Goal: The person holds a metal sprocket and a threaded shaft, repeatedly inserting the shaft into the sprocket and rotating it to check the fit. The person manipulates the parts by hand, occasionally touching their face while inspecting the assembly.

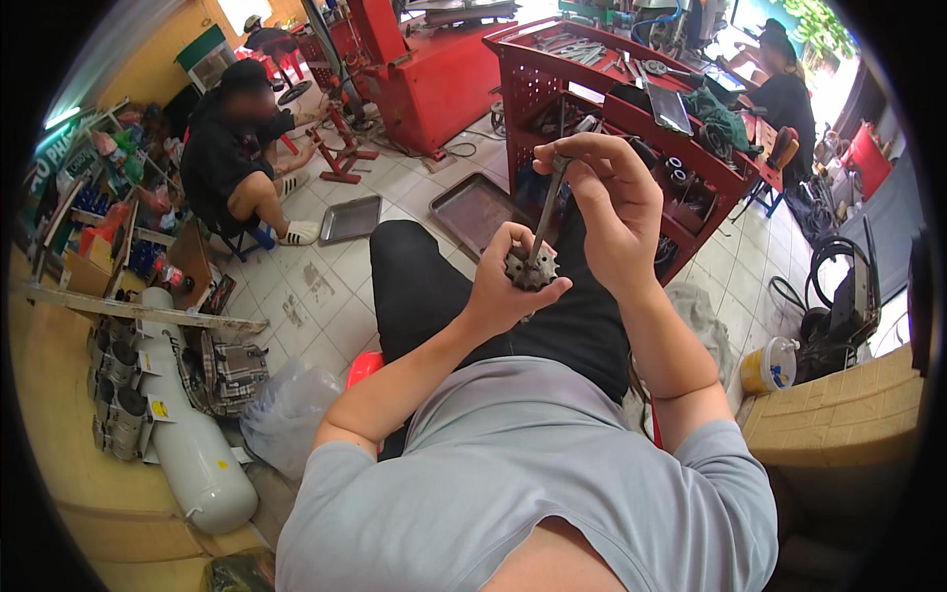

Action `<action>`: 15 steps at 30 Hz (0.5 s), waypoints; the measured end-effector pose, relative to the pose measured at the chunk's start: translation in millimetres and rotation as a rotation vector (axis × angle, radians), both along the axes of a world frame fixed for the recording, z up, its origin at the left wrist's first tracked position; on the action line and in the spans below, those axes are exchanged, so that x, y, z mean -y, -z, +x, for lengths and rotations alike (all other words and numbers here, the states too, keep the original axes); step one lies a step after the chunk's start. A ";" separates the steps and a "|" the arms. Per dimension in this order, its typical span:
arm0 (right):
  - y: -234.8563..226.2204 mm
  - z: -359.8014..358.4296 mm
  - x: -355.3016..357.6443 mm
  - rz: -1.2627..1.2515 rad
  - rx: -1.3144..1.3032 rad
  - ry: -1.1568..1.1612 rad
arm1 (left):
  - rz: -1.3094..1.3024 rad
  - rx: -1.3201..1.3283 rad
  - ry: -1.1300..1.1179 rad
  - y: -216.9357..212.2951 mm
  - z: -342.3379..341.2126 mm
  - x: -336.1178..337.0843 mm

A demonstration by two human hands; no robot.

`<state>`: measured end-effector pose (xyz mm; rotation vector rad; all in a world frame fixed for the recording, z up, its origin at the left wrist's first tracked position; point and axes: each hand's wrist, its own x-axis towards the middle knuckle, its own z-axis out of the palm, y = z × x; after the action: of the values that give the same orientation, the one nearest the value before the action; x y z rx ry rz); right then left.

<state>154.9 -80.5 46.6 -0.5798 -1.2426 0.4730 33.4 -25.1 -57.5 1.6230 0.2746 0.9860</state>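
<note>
Above my lap, my left hand (pixel 496 294) is closed round a small toothed metal sprocket (pixel 533 270), its thumb along the lower edge. A slim grey metal rod (pixel 547 219) rises at a slant from the sprocket's middle. Whether the two are one piece, I cannot tell. My right hand (pixel 619 197) is raised higher, index finger and thumb at the rod's thicker top end. The other fingers of that hand are partly hidden behind the front ones.
Ahead stands a red tool cart (pixel 631 109) with wrenches on top. Metal trays (pixel 351 219) lie on the tiled floor. A person (pixel 232 148) crouches at the left by a red stand (pixel 341 148); another person (pixel 784 94) is at the far right. A grey tank (pixel 202 459) lies left.
</note>
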 end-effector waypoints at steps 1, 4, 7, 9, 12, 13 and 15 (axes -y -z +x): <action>-0.3 0.6 0.3 -0.009 0.074 0.083 | -0.002 -0.018 0.001 -1.2 -0.6 -0.1; -1.8 2.7 -0.1 -0.035 0.315 0.329 | 0.004 -0.060 -0.004 -3.7 -3.2 0.1; 0.2 1.4 0.1 -0.069 0.157 0.193 | 0.018 -0.056 -0.001 0.3 -0.9 -0.7; -3.8 -1.7 0.3 -0.066 0.016 0.094 | -0.012 -0.018 0.009 1.7 1.0 0.6; -2.8 -0.5 -0.3 -0.040 0.009 0.062 | -0.001 -0.020 -0.003 0.6 -1.7 -0.6; -2.0 0.9 -0.4 -0.027 0.043 0.071 | 0.018 -0.032 -0.003 -0.1 -1.6 -0.9; 0.1 3.9 -0.8 -0.029 0.201 0.229 | 0.063 -0.053 -0.003 -2.4 -1.0 -2.5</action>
<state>158.8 -79.8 46.5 -0.7993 -1.3413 0.2456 32.4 -22.6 -55.1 1.7079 0.2841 0.9632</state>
